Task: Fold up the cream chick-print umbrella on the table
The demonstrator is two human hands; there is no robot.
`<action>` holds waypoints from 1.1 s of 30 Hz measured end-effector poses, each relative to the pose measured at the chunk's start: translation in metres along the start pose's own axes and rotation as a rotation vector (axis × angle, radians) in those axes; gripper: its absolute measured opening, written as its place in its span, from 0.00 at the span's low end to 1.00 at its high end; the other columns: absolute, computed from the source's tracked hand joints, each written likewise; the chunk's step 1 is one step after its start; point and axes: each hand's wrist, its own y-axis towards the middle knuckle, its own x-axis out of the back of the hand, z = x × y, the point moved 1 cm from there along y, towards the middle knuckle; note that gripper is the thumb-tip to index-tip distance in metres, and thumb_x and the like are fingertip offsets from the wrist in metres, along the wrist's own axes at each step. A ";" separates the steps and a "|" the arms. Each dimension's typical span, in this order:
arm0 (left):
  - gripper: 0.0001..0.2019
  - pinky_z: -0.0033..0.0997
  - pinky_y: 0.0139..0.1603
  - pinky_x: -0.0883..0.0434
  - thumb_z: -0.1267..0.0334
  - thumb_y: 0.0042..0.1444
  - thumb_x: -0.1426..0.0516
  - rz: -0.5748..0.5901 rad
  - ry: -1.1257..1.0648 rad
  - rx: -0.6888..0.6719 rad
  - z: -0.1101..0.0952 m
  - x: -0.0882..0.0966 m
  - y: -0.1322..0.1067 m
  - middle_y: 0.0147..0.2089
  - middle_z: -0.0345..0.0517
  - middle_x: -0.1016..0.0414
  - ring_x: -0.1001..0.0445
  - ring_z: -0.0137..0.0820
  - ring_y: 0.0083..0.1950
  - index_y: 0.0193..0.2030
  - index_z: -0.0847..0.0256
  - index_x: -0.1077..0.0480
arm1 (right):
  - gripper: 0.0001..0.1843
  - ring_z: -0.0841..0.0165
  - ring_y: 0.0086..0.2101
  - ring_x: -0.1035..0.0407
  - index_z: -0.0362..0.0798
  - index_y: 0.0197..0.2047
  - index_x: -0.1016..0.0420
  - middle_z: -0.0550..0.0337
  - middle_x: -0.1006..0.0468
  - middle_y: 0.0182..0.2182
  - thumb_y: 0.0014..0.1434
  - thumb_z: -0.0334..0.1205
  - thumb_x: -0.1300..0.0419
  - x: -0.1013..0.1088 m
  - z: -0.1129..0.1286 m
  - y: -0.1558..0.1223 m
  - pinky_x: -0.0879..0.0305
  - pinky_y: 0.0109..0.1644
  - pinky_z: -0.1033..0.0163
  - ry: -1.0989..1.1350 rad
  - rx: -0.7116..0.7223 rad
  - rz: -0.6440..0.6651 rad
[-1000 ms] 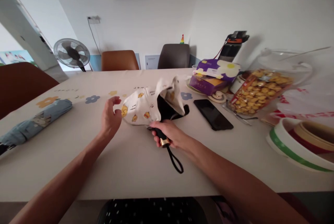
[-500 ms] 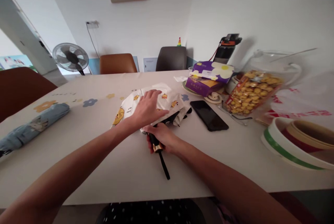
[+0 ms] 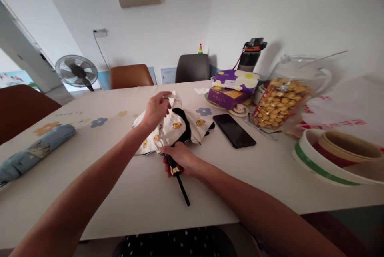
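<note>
A white umbrella [image 3: 175, 127] with yellow cartoon figures lies loosely folded on the table, its black underside showing between the panels. Wrapped around its black handle with a gold band is my right hand [image 3: 180, 159]; a black wrist strap [image 3: 183, 190] hangs from the handle's end toward me. My left hand [image 3: 158, 109] pinches a fold of the white canopy and lifts it at the far side. Right of the umbrella lies a black phone [image 3: 234, 130].
A blue folded umbrella [image 3: 37, 149] lies at the left. On the right are glasses [image 3: 264, 129], purple boxes [image 3: 229, 96], a pitcher [image 3: 282, 101] with a snack bag, a dark bottle [image 3: 250, 55] and stacked bowls [image 3: 312, 157]. Chairs and a fan [image 3: 77, 71] stand beyond the table.
My left hand has gone from lying spread over the canopy to gripping a fold and raising it, baring more black underside. My right hand keeps holding the handle. The view has shifted slightly.
</note>
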 end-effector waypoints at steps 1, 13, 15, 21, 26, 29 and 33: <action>0.17 0.25 0.20 0.36 0.68 0.50 0.51 -0.036 -0.076 0.018 0.000 0.012 -0.003 0.23 0.40 0.33 0.36 0.25 0.20 0.46 0.62 0.30 | 0.08 0.70 0.12 0.36 0.43 0.28 0.39 0.63 0.32 0.14 0.58 0.34 0.46 0.000 -0.001 0.001 0.37 0.12 0.65 0.005 -0.001 -0.005; 0.13 0.19 0.21 0.35 0.67 0.49 0.47 -0.558 -0.195 -0.005 0.027 0.134 -0.057 0.25 0.41 0.30 0.32 0.22 0.24 0.41 0.63 0.26 | 0.06 0.71 0.13 0.37 0.44 0.32 0.40 0.65 0.35 0.15 0.58 0.34 0.44 -0.003 0.003 -0.004 0.36 0.12 0.64 -0.033 0.006 -0.026; 0.15 0.20 0.21 0.33 0.66 0.48 0.46 -0.579 -0.128 -0.029 0.034 0.141 -0.069 0.25 0.40 0.30 0.32 0.23 0.24 0.43 0.62 0.26 | 0.06 0.71 0.13 0.37 0.44 0.31 0.39 0.65 0.35 0.15 0.57 0.33 0.44 -0.003 0.003 -0.004 0.36 0.12 0.65 -0.046 0.012 -0.024; 0.16 0.20 0.19 0.36 0.65 0.42 0.49 -0.456 0.004 0.248 0.084 0.138 -0.097 0.23 0.39 0.31 0.34 0.23 0.23 0.37 0.62 0.26 | 0.07 0.72 0.14 0.36 0.43 0.28 0.37 0.64 0.35 0.17 0.56 0.34 0.43 -0.002 0.002 -0.003 0.36 0.12 0.65 -0.040 0.015 0.012; 0.16 0.22 0.20 0.38 0.62 0.41 0.51 -0.174 0.171 0.354 0.122 0.130 -0.099 0.22 0.40 0.32 0.35 0.25 0.22 0.34 0.62 0.26 | 0.09 0.72 0.14 0.36 0.43 0.25 0.37 0.63 0.34 0.17 0.54 0.34 0.42 0.001 0.001 -0.003 0.36 0.13 0.66 -0.049 0.009 0.010; 0.17 0.23 0.23 0.36 0.61 0.43 0.52 -0.155 0.281 0.298 0.131 0.130 -0.098 0.23 0.40 0.31 0.34 0.26 0.23 0.35 0.61 0.25 | 0.10 0.73 0.14 0.36 0.42 0.23 0.36 0.62 0.33 0.17 0.53 0.34 0.42 0.002 0.002 -0.003 0.36 0.13 0.67 -0.060 -0.001 0.020; 0.18 0.23 0.23 0.36 0.61 0.44 0.52 -0.166 0.326 0.309 0.133 0.132 -0.099 0.25 0.41 0.29 0.33 0.27 0.24 0.38 0.60 0.25 | 0.12 0.73 0.14 0.36 0.41 0.23 0.36 0.62 0.32 0.16 0.54 0.38 0.41 0.002 0.005 -0.004 0.37 0.13 0.67 -0.050 -0.034 0.026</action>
